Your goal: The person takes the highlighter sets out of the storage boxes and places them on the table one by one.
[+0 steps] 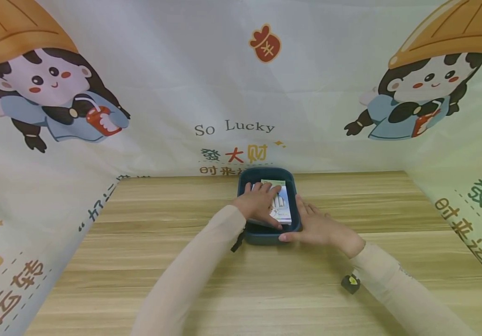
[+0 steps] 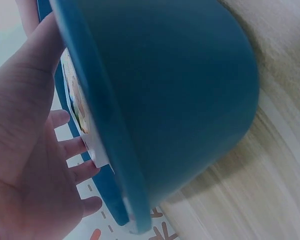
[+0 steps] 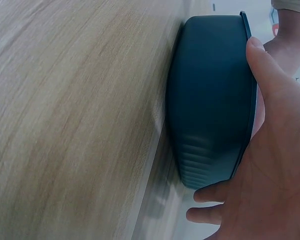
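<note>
A dark blue plastic bin (image 1: 268, 239) stands on the table, with flat items inside. One is a white-edged, book-like item (image 1: 283, 212) with a printed cover and a green strip at its top; its exact kind does not show. My left hand (image 1: 259, 205) lies over the bin's opening, its fingers spread across the contents and hiding much of them. In the left wrist view, those fingertips are at the edge of a white item (image 2: 95, 150) with a coloured picture. My right hand (image 1: 322, 226) rests against the bin's near right corner, thumb at the rim, other fingers extended along the right side.
The wood-grain table (image 1: 173, 214) reaches back to a printed cloth backdrop (image 1: 173, 84), which also runs along both sides. The bin stands close to the table's back edge. A small black object (image 1: 351, 283) is at the right sleeve's cuff.
</note>
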A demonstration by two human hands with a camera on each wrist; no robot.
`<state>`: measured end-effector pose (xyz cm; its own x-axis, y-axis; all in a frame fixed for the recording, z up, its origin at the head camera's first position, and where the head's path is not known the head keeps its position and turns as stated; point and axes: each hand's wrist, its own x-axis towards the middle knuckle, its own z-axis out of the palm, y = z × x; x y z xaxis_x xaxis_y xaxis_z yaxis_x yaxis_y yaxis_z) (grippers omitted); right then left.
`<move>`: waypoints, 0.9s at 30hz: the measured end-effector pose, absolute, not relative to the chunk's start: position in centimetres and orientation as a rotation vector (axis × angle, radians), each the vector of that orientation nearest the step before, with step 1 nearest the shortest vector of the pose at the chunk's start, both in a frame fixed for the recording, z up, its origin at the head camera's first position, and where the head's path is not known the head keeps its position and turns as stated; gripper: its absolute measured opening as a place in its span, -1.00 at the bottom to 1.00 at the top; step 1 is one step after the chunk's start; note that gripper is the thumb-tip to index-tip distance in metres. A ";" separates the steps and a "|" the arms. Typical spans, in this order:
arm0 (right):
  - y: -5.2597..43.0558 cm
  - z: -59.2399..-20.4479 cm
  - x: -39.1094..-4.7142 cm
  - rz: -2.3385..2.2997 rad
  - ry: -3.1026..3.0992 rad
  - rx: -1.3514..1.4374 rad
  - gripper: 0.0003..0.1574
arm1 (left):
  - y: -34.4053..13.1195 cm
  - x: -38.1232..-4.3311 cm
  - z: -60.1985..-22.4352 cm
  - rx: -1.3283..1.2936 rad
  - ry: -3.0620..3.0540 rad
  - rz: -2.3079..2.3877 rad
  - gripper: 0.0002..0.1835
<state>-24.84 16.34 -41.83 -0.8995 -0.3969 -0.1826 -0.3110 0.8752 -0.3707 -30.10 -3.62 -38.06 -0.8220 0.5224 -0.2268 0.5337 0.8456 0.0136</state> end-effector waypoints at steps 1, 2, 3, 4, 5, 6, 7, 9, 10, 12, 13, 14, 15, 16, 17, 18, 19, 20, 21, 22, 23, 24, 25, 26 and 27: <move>16.3 -41.8 -24.9 -0.492 2.792 -0.535 0.62 | -3.6 -30.1 -38.0 0.817 2.803 -0.068 0.26; 16.3 -41.8 -24.9 -0.495 2.790 -0.536 0.62 | -3.6 -30.2 -38.0 0.822 2.805 -0.065 0.26; 16.3 -41.8 -24.9 -0.498 2.787 -0.534 0.62 | -3.6 -30.2 -38.0 0.826 2.807 -0.064 0.26; 16.3 -41.8 -24.9 -0.501 2.784 -0.533 0.62 | -3.6 -30.2 -38.1 0.832 2.810 -0.062 0.26; 16.4 -41.9 -24.9 -0.502 2.783 -0.534 0.61 | -3.6 -30.3 -38.1 0.836 2.813 -0.064 0.26; 16.3 -41.8 -24.9 -0.505 2.781 -0.533 0.61 | -3.6 -30.4 -38.1 0.838 2.816 -0.063 0.27; 16.3 -41.8 -24.9 -0.505 2.782 -0.533 0.62 | -3.6 -30.4 -38.2 0.840 2.818 -0.062 0.27; 16.4 -41.8 -24.9 -0.505 2.783 -0.533 0.62 | -3.6 -30.6 -38.3 0.841 2.825 -0.071 0.28; 16.3 -41.8 -24.9 -0.504 2.785 -0.537 0.62 | -3.6 -30.6 -38.3 0.841 2.828 -0.072 0.28; 16.3 -41.8 -24.9 -0.507 2.786 -0.538 0.62 | -3.6 -30.7 -38.3 0.838 2.830 -0.072 0.28; 16.3 -41.8 -24.9 -0.507 2.787 -0.539 0.62 | -3.7 -30.8 -38.3 0.838 2.830 -0.071 0.29; 16.3 -41.8 -24.9 -0.508 2.787 -0.540 0.62 | -3.7 -30.8 -38.3 0.837 2.828 -0.069 0.29; 16.3 -41.7 -24.9 -0.508 2.785 -0.539 0.62 | -3.7 -30.8 -38.2 0.834 2.825 -0.065 0.29; 16.3 -41.7 -24.9 -0.509 2.782 -0.539 0.62 | -3.7 -30.8 -38.1 0.833 2.822 -0.063 0.29; 16.3 -41.7 -24.8 -0.510 2.779 -0.538 0.62 | -3.7 -30.9 -38.1 0.831 2.819 -0.062 0.29; 16.3 -41.7 -24.9 -0.511 2.778 -0.540 0.61 | -3.7 -30.9 -38.0 0.828 2.818 -0.064 0.29; 16.3 -41.7 -24.9 -0.512 2.775 -0.541 0.61 | -3.7 -30.9 -38.0 0.826 2.817 -0.065 0.29; 16.3 -41.7 -24.8 -0.512 2.773 -0.540 0.61 | -3.7 -31.0 -37.9 0.825 2.817 -0.066 0.29; 16.3 -41.7 -24.8 -0.512 2.769 -0.539 0.61 | -3.8 -31.0 -37.8 0.825 2.821 -0.069 0.30; 16.3 -41.7 -24.9 -0.514 2.768 -0.539 0.61 | -3.8 -31.1 -37.7 0.824 2.824 -0.070 0.30; 16.3 -41.7 -24.9 -0.513 2.766 -0.538 0.61 | -3.8 -31.1 -37.6 0.823 2.827 -0.070 0.30; 16.4 -41.7 -24.9 -0.514 2.764 -0.536 0.61 | -3.8 -31.2 -37.6 0.823 2.832 -0.074 0.30; 16.4 -41.7 -24.9 -0.516 2.763 -0.533 0.61 | -3.8 -31.3 -37.5 0.821 2.838 -0.073 0.30; 16.4 -41.7 -24.8 -0.515 2.762 -0.530 0.62 | -3.9 -31.3 -37.3 0.820 2.841 -0.072 0.30; 16.4 -41.7 -24.8 -0.517 2.762 -0.530 0.62 | -3.9 -31.4 -37.2 0.817 2.847 -0.071 0.30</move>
